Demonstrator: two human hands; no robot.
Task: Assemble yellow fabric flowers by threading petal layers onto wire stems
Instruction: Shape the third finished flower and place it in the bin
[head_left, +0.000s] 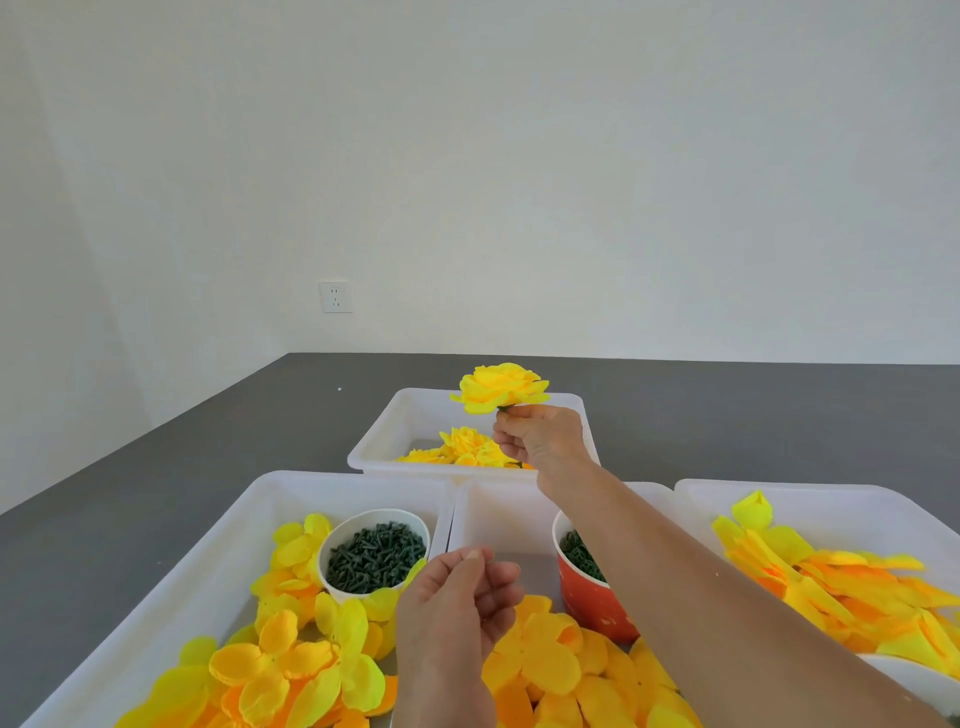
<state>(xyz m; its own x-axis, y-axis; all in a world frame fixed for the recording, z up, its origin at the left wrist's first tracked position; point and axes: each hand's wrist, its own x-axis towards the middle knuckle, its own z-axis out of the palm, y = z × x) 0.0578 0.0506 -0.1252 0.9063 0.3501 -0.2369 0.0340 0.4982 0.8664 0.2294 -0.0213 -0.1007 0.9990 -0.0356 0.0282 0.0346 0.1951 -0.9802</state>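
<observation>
While the right hand (540, 439) reaches forward over the far white bin (387, 431), its thumb and fingertips pinch the short green stem under an assembled yellow fabric flower (500, 388), holding the bloom upright just above that bin's far rim. Below the hand, inside the same bin, lie several more finished yellow flowers (462, 451), clustered toward the near wall. The right forearm stretches back across the middle bin (498, 514) toward the lower right corner of the view.

Well nearer to the camera, the left hand (462, 603) hovers between the left bin (171, 582) and the middle bin, fingers loosely curled with the thumb tip resting against the forefinger; whether anything small is pinched there cannot be made out. It is well apart from the held flower.

Loose yellow and orange petal layers (291, 670) fill the near part of the left bin, beside a white paper cup (373, 556) full of dark green plastic pieces. A red paper cup (592, 597), partly hidden by the forearm, stands in the middle bin with more green pieces inside and more petals (566, 670) heaped before it. A third pile of petals (831, 577) lies in the right bin (831, 493). All bins sit on a dark grey tabletop (208, 441), with a wall socket (335, 296) behind
</observation>
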